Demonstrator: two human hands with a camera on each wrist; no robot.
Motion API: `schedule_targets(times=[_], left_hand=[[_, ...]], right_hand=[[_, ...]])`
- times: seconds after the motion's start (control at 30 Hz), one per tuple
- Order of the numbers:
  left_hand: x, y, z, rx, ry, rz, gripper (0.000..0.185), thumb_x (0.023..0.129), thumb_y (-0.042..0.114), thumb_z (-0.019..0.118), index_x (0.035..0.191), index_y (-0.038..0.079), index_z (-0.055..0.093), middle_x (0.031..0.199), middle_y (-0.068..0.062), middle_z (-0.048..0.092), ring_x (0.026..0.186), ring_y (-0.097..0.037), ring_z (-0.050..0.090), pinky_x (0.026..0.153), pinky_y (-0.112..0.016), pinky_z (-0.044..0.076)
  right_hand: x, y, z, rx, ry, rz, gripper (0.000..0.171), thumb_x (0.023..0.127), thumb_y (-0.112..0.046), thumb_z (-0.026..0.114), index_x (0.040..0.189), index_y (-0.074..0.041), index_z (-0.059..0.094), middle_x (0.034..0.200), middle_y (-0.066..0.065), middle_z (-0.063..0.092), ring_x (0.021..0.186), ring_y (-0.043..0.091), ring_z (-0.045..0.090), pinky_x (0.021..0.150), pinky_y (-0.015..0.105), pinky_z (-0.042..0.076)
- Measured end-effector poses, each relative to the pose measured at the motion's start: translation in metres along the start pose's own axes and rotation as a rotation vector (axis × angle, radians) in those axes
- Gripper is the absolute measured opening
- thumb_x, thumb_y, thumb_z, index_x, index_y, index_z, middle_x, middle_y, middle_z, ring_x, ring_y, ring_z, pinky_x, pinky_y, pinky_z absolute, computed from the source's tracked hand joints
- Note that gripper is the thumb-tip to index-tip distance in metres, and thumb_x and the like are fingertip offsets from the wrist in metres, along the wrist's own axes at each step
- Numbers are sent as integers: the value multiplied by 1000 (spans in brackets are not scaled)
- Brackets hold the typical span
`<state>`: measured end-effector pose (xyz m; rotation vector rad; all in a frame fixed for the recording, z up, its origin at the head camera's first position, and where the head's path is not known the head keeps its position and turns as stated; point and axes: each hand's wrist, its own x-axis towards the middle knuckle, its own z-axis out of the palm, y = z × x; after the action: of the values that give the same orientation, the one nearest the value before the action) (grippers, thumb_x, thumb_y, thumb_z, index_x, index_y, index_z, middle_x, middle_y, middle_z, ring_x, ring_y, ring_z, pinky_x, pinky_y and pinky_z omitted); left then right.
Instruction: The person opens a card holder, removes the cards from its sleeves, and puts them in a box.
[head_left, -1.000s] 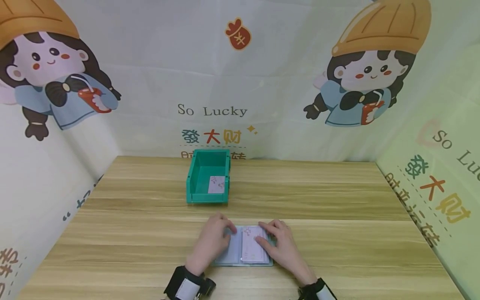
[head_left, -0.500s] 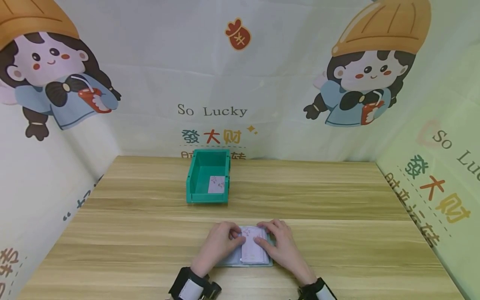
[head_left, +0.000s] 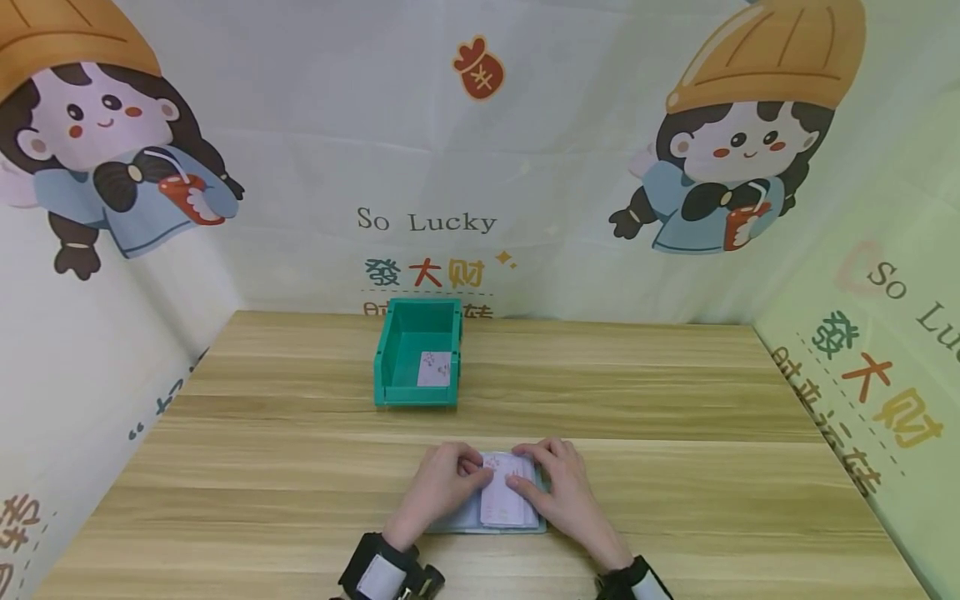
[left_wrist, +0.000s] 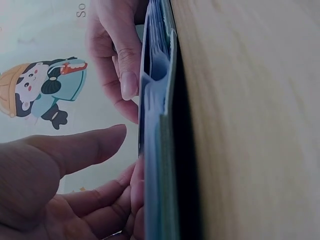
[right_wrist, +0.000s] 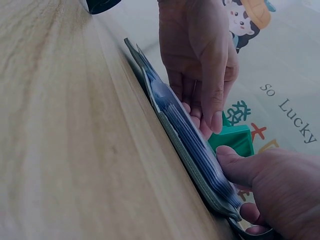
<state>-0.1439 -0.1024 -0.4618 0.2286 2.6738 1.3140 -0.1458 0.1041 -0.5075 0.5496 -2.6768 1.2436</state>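
Note:
A small card album (head_left: 510, 500) with a pale blue cover lies spread on the table, its clear sleeves stacked on the right half with a pink-patterned card on top. My left hand (head_left: 442, 483) is over the spine; its fingertips (left_wrist: 137, 192) touch the sleeve's inner edge, while the thumb (left_wrist: 107, 145) stays apart from it. On the right side, my right hand (head_left: 566, 492) holds the album's edge, thumb (right_wrist: 227, 155) on the sleeves and fingers (right_wrist: 252, 215) at the outer border. The left wrist view shows the layered sleeves (left_wrist: 157, 40) edge-on.
Beyond the album, towards the back of the wooden table (head_left: 637, 375), stands a green plastic bin (head_left: 416, 397) with a pink-patterned card (head_left: 434, 369) inside. A printed cloth (head_left: 562, 167) hangs behind and along both sides.
My left hand has moved right and slightly nearer, from the album's left half onto the spine beside the sleeves. My right hand has barely moved.

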Motion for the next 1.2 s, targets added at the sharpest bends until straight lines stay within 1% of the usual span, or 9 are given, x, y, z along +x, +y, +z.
schedule_targets(times=[0.17, 0.27, 0.4, 0.57, 0.7, 0.8, 1.0, 1.2], left_hand=[[2, -1, 0, -22, -17, -27, 25, 93, 15, 77, 107, -5, 72, 87, -8, 74, 78, -14, 66, 69, -28, 52], [2, -3, -1, -32, -30, -34, 27, 94, 15, 77, 111, -5, 72, 87, -8, 76, 80, -14, 68, 72, -31, 53], [2, -4, -1, -45, -38, -31, 29, 94, 14, 77, 113, -6, 71, 85, -6, 75, 77, -13, 65, 71, -29, 50], [3, -5, -1, -52, -45, -34, 30, 94, 14, 77, 115, -6, 71, 84, -5, 74, 76, -12, 63, 70, -28, 49], [4, -5, -1, -53, -45, -45, 29, 94, 12, 76, 116, -6, 71, 82, -4, 73, 76, -12, 61, 71, -28, 47], [4, -4, -1, -65, -46, -52, 28, 94, 9, 76, 117, -6, 71, 81, -4, 71, 75, -12, 59, 69, -27, 45], [4, -4, -1, -86, -51, -57, 27, 95, 7, 74, 117, -7, 70, 80, -5, 70, 73, -13, 57, 67, -26, 43], [4, -4, -1, -109, -59, -57, 27, 95, 4, 73, 118, -8, 69, 80, -5, 68, 71, -13, 56, 64, -25, 41]], right_hand=[[0, -1, -1, -4, -16, 24, 31, 90, -21, 83, 119, -12, 74, 100, -3, 56, 99, 18, 46, 91, 40, 34], [1, -1, -1, 0, -26, 32, 31, 90, -21, 82, 120, -13, 74, 101, -3, 56, 99, 18, 46, 92, 40, 34], [1, -1, -2, 5, -32, 37, 32, 91, -21, 82, 121, -12, 74, 100, -3, 55, 99, 17, 45, 91, 40, 33], [1, -1, -2, 8, -46, 52, 35, 92, -21, 81, 124, -10, 75, 100, -5, 50, 99, 16, 42, 92, 39, 31], [0, -1, -1, -7, -48, 35, 35, 93, -21, 79, 126, -9, 75, 99, -6, 47, 98, 16, 40, 91, 39, 30], [0, -1, -2, -16, -50, 27, 33, 94, -20, 78, 126, -10, 76, 99, -5, 47, 98, 17, 40, 91, 39, 30], [0, -3, -4, -12, -69, 46, 33, 95, -20, 77, 127, -13, 76, 100, -5, 47, 99, 17, 40, 92, 40, 30], [0, -3, -3, -19, -67, 43, 33, 95, -17, 77, 127, -11, 76, 100, -4, 48, 99, 18, 40, 92, 41, 30]])
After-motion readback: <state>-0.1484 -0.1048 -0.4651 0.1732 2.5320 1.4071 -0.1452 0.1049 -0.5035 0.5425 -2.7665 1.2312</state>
